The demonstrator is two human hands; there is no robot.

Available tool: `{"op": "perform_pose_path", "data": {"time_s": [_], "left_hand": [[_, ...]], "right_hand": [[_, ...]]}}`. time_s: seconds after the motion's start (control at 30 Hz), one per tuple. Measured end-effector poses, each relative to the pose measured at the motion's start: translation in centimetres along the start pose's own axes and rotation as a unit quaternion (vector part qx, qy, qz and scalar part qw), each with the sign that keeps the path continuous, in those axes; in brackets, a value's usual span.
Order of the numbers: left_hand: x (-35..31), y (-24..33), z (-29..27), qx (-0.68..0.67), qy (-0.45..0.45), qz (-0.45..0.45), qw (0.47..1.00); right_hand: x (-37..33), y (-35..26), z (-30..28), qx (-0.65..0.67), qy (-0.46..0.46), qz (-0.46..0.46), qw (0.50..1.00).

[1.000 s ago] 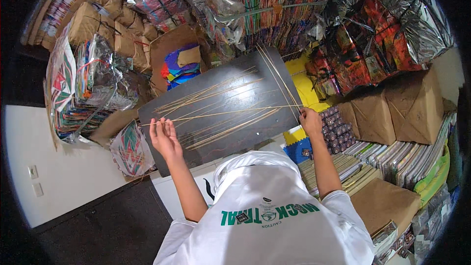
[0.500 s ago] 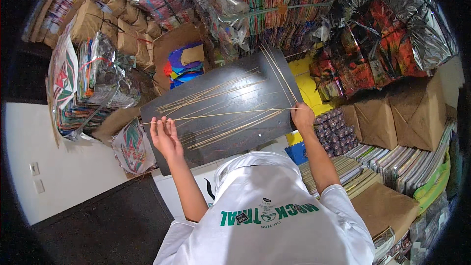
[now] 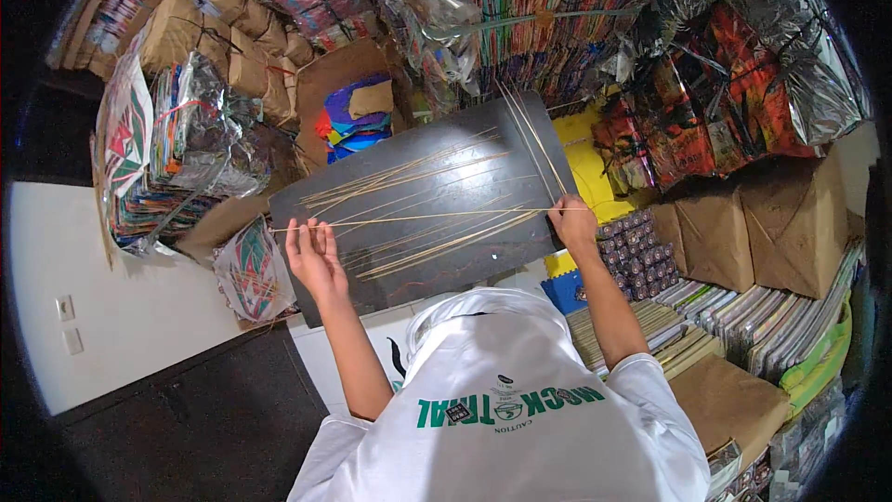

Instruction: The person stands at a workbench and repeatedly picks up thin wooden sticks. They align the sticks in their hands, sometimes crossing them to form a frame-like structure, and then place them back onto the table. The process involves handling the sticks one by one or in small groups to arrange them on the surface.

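A long, thin bamboo-like stick spans between my two hands, raised across a dark board. My left hand, palm turned up, has the stick's left end between thumb and fingers. At the board's right edge, my right hand is closed around the other end, with the fingertips partly hidden. Several loose sticks lie along the board's upper half, and more sticks lie below the held one. A few sticks lie crosswise at the far right end.
Left of the board stand bundled printed sheets and a diamond-patterned piece. An open carton holds coloured pieces. Brown paper parcels, a stack of small dark items and yellow mats flank the right side.
The view has shifted slightly. Both hands keep their hold on the same stick, almost unmoved over the board.
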State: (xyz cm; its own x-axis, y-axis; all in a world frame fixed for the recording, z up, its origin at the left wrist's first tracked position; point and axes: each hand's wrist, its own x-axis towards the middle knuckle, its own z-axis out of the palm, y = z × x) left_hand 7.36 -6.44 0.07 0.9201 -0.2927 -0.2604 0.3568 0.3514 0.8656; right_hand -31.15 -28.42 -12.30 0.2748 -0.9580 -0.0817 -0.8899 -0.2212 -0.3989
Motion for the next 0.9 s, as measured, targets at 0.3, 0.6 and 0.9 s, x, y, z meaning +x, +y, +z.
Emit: {"op": "perform_pose_path", "data": {"time_s": [0.3,0.6,0.9], "left_hand": [[-0.3,0.7,0.7,-0.004,0.009,0.004,1.0],[-0.8,0.7,0.2,-0.001,0.019,0.018,1.0],[-2.6,1.1,-0.2,0.021,0.053,0.034,0.998]], "right_hand": [[-0.7,1.3,-3.2,0.174,0.062,-0.09,0.979],[-1.9,-0.1,-7.6,0.564,0.056,0.131,0.814],[-4.0,-5.9,-9.8,0.526,-0.037,0.007,0.85]]}}
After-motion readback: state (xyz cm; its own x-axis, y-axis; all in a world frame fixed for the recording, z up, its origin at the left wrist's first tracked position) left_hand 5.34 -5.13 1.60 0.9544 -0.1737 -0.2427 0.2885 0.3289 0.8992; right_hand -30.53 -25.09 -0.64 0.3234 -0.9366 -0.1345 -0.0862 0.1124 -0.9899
